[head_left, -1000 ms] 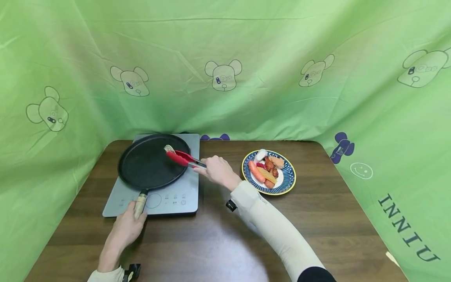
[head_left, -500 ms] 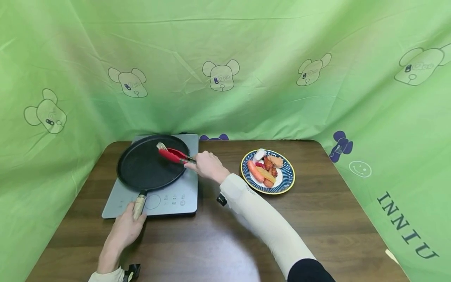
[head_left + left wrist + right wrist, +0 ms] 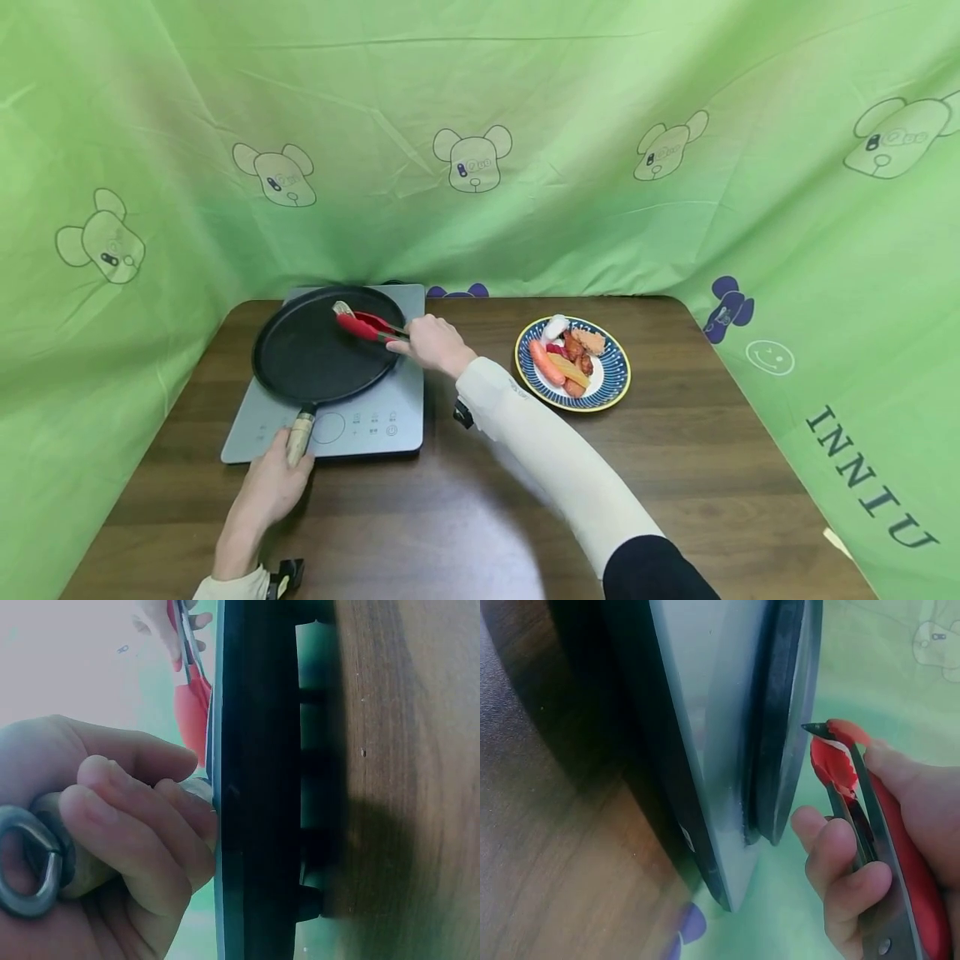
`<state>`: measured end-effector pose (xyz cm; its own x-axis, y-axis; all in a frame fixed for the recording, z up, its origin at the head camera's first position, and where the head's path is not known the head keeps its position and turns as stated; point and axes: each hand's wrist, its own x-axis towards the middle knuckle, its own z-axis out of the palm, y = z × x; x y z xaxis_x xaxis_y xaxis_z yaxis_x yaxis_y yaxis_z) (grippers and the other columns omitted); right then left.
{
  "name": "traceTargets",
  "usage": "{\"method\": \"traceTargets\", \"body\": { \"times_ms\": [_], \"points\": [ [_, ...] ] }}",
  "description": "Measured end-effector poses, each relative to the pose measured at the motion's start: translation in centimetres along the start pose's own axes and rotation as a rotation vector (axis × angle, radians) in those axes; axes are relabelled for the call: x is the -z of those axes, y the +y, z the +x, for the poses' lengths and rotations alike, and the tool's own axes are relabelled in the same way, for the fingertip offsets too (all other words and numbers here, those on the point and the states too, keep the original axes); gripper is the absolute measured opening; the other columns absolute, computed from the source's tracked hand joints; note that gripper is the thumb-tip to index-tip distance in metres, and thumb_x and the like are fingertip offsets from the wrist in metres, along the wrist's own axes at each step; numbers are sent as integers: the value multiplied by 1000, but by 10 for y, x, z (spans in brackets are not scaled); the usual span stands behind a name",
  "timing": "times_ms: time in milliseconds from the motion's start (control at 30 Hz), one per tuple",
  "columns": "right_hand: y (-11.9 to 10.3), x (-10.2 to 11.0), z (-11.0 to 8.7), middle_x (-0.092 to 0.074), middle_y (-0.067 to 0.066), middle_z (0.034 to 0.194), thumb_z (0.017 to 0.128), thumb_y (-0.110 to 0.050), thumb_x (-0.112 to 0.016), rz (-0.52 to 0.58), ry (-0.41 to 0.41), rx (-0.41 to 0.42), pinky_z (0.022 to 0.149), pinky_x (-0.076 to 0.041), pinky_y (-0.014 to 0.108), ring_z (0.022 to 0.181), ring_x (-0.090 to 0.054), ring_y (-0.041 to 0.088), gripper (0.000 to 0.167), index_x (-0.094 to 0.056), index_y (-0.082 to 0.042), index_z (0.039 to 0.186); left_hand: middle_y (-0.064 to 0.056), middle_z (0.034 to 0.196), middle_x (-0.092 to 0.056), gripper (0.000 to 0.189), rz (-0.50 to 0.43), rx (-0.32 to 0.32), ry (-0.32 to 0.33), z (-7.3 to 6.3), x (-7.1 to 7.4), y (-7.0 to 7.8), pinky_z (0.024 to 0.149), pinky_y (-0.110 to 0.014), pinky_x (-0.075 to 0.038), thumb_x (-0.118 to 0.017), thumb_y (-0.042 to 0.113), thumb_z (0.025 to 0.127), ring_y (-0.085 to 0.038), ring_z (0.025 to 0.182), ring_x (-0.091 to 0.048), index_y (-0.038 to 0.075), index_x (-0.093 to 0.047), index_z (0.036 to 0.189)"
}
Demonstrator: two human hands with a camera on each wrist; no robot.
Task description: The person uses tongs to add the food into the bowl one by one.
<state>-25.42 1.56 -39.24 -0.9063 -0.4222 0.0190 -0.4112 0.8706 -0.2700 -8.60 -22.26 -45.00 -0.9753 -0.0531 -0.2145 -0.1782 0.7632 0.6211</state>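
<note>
Tongs [image 3: 358, 327] over the pan [image 3: 311, 358], tips past centre toward one o'clock

Clock read from the head view. Clamped in the right hand [image 3: 435, 342], with fingers and thumb curled round the tongs. Long axis running out from that hand between nine and ten o'clock, slanting in across the pan's three o'clock rim. In the right-wrist view, slightly parted at the ends. At the tips, a pale bit [image 3: 342, 307]; food or bare tong end, cannot tell.

Likely the deciding relation: tips to cooking surface. Inside the rim, well short of the far edge; touching or just above, cannot tell.

Next out, the handle [image 3: 300, 437], pointing between six and seven o'clock from the pan's centre, away from the tongs' line. Gripped by the left hand [image 3: 273, 483], fingers wrapped round. Nearer to the tips: right hand, by far.

Beneath the pan, a hob [image 3: 407, 408] on the bench [image 3: 375, 533]. Well apart, just past three o'clock from the right hand, a plate [image 3: 617, 377] of food, with a sausage [image 3: 546, 363] lying ten-thirty to four-thirty.
</note>
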Motion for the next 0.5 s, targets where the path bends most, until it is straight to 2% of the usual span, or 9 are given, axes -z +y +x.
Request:
{"method": "traceTargets", "body": {
  "times_ms": [267,500],
  "points": [
    [-3,-6,9,-49,0,64,90,-54,-53,-11,-16,1,47,-37,27,52,-47,13,46,-56,-14,68,-17,82,-51,56,-15,31,-7,-1,0,0,48,-35,-38,-48,20,93,-23,59,-49,-5,-24,138],
    [-6,-8,15,-52,1,69,91,-54,-51,-20,-35,-33,50,-38,28,55,-49,14,46,-57,-14,71,-17,82,-52,54,-15,16,14,-2,0,1,49,-35,-38,-49,18,92,-23,60,-49,-4,-27,136]
  ]
}}
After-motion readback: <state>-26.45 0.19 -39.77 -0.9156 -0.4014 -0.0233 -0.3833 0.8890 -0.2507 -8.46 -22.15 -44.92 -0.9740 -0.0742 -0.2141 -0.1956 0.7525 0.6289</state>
